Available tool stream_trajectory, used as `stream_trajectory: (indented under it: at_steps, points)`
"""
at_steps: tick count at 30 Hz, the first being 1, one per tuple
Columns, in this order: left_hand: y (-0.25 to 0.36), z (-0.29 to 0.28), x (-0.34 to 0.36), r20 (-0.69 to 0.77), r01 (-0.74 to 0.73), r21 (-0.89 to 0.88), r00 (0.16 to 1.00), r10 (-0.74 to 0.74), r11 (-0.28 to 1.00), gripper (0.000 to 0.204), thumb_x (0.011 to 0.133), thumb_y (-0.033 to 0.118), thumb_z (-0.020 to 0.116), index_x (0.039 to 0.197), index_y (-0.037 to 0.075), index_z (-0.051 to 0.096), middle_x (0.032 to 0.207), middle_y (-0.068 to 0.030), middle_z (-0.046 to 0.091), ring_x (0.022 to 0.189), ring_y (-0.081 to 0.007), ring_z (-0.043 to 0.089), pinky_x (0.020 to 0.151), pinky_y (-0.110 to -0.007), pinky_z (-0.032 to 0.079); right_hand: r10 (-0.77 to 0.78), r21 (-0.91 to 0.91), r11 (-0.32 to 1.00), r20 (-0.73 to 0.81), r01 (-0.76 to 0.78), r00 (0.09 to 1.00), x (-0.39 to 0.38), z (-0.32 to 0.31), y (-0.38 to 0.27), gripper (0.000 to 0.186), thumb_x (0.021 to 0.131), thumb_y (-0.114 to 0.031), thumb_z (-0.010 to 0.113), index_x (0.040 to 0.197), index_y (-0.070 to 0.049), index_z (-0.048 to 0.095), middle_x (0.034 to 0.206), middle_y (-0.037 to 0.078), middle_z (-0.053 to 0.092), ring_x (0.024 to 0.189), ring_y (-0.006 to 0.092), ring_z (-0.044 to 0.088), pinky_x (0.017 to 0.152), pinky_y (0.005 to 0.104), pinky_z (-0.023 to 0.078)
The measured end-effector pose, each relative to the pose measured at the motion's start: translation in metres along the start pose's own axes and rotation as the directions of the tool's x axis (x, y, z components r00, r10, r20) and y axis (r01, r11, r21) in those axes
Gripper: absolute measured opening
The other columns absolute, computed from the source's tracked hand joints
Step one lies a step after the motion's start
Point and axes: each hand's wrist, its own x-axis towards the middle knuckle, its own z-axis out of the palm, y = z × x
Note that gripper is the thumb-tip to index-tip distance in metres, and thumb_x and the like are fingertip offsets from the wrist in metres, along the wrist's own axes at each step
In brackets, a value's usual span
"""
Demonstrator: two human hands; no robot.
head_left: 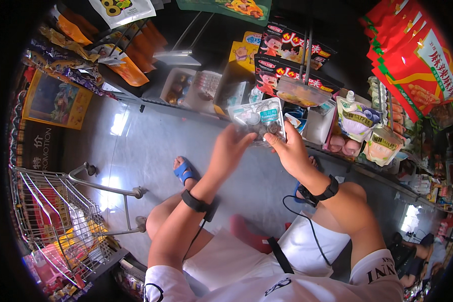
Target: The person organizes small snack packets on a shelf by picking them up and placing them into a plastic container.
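Note:
Between my two hands is a clear packet (256, 115) with a teal label and round dark pieces inside. My left hand (230, 144) grips its lower left side, thumb across the front. On the lower right edge, my right hand (288, 146) pinches it, thumb also in front. The packet is tilted toward me, just before the low shelf. Behind it lie small clear packs (235, 93) in a bin. To its right stands an open white box (319, 125). The fingers behind the packet are hidden.
A wire shopping cart (60, 216) holding goods stands at my left. Black snack boxes (279, 48) fill the shelf ahead, beside a pouch drink (356, 117). Red snack bags (418, 60) hang at the upper right. Another person (415, 256) is at the lower right.

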Motion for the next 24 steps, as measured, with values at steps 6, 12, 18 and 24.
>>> stream_trajectory:
  at_steps: [6, 12, 18, 24]
  points:
    - [0.004, -0.005, 0.0, 0.064, 0.021, -0.098, 0.998, -0.014, 0.995, 0.035, 0.097, 0.016, 0.068, 0.125, -0.003, 0.059, 0.108, -0.0014, 0.067, 0.096, -0.0075, 0.06, 0.082, -0.026, 0.051, -0.051, 0.105, 0.993, -0.046, 0.056, 0.998, -0.002, 0.007, -0.011, 0.031, 0.097, -0.022, 0.067, 0.118, -0.001, 0.057, 0.093, 0.001, 0.063, 0.073, 0.0053, 0.052, 0.063, 0.0247, 0.044]
    - [0.001, -0.006, 0.0, 0.087, 0.075, -0.249, 0.995, -0.055, 0.966, 0.038, 0.097, 0.016, 0.068, 0.129, -0.002, 0.057, 0.112, -0.0038, 0.067, 0.099, -0.0096, 0.062, 0.084, -0.027, 0.051, -0.037, 0.04, 0.999, -0.003, 0.037, 0.999, -0.002, 0.003, -0.01, 0.031, 0.097, -0.024, 0.068, 0.121, -0.007, 0.058, 0.102, -0.002, 0.065, 0.083, 0.0048, 0.06, 0.064, 0.022, 0.05]
    - [0.007, -0.004, -0.001, 0.068, 0.039, -0.213, 0.997, -0.025, 0.976, 0.034, 0.097, 0.013, 0.066, 0.128, 0.0, 0.057, 0.114, -0.0042, 0.067, 0.101, -0.01, 0.062, 0.087, -0.027, 0.051, -0.054, 0.063, 0.997, -0.007, 0.055, 0.999, -0.001, 0.004, -0.009, 0.03, 0.097, -0.023, 0.068, 0.121, -0.007, 0.058, 0.1, -0.002, 0.066, 0.082, 0.0046, 0.061, 0.065, 0.022, 0.049]
    - [0.006, 0.001, 0.001, -0.053, -0.055, -0.233, 0.998, 0.044, 0.971, 0.028, 0.095, 0.017, 0.07, 0.114, 0.0, 0.06, 0.098, -0.0047, 0.068, 0.086, -0.0089, 0.059, 0.075, -0.027, 0.049, -0.068, 0.092, 0.994, 0.013, 0.066, 0.998, 0.002, 0.007, -0.011, 0.029, 0.097, -0.021, 0.069, 0.119, -0.007, 0.059, 0.1, -0.003, 0.066, 0.083, 0.0034, 0.059, 0.065, 0.021, 0.048]
